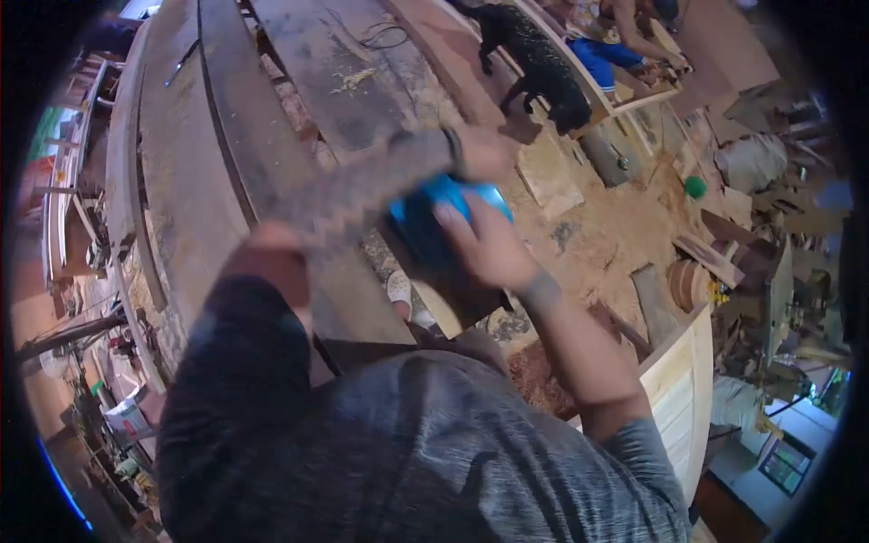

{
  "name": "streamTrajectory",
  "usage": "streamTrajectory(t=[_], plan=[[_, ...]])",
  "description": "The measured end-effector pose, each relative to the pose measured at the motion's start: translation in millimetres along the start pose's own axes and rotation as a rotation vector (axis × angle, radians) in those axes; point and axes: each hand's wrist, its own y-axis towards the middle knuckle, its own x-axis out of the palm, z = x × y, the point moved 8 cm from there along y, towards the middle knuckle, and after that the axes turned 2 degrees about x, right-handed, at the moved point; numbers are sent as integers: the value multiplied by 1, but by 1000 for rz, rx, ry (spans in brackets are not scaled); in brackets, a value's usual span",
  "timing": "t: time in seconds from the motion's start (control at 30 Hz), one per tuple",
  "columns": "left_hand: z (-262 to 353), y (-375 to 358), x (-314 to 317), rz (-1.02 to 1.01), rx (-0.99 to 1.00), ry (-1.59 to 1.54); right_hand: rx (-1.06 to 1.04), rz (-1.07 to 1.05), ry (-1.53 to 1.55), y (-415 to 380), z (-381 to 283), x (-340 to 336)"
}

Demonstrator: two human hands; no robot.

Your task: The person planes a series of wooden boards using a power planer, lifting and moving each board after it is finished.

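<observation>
My right hand [498,249] is closed around a blue, boxy tool [434,213] with a dark lower part; blur hides its exact kind. The thumb lies across its blue top. My left arm reaches across from the left, in a patterned sleeve with a dark band at the wrist. My left hand [486,154] is just beyond the blue tool, its fingers smeared by motion. Beneath them is a wooden piece [441,312], partly hidden by the tool. Long wide boards [181,118] lie to the left, with shavings [355,80] on them.
A black dog [534,63] stands beyond my hands. At the upper right another person [602,50] bends over a wooden frame [647,100]. Sawdust and offcuts [548,176] cover the ground at right. A pale panel [674,385] stands near my right elbow. A cable [385,36] lies on the far boards.
</observation>
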Motion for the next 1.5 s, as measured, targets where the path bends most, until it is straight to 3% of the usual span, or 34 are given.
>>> streamTrajectory(t=[0.03,0.07,0.1,0.17,0.23,0.3,0.37,0.53,0.57,0.63,0.73,0.87,0.93,1.0,1.07,1.17,1.2,1.23,1.27,1.3,1.37,1.47,1.5], plan=[[35,13,14,129,54,-89,60,-15,2,-40,-2,-10],[67,32,32,144,-9,-208,245,-171,-15,-78,10,-13],[107,34,20,20,-102,-386,334,-191,-84,-119,18,-19],[155,47,34,271,-133,-721,176,-120,-104,-173,15,-31],[199,78,56,47,-129,-464,265,-181,-25,-196,25,-30],[191,63,39,-39,-83,-417,340,-205,49,-190,24,-26],[155,46,32,-12,-81,-536,227,-151,-37,-159,19,-22],[46,-4,11,-51,-218,-315,217,-105,-61,-49,-1,9],[23,-21,-1,-110,-268,-320,194,-100,-27,-22,-4,18],[-18,-48,-18,-69,-227,-180,112,-53,-1,29,-13,33],[-93,-79,-22,-32,-305,-216,-15,19,-46,100,-18,53],[-175,-96,-5,110,-197,-229,57,-44,-42,162,-16,73],[-192,-98,1,85,-316,-304,81,-82,-12,155,-14,76],[-139,-95,-12,178,-288,-245,73,-101,41,122,-20,70],[-64,-80,-16,231,-104,-154,68,-66,-35,60,-24,58],[38,-25,43,340,25,63,145,-81,-22,-55,-5,44],[81,-16,37,328,60,-82,216,-149,-28,-92,-6,35],[110,-3,43,156,-140,-197,231,-165,-59,-129,-2,26],[138,-2,34,273,-193,-379,243,-178,-91,-162,1,18],[157,24,80,445,-105,-687,268,-185,-54,-190,3,11],[206,22,46,220,-224,-615,282,-181,-4,-227,6,6],[220,14,32,26,-237,-490,282,-174,16,-238,12,8],[216,12,32,48,-200,-468,306,-178,10,-230,9,10]])
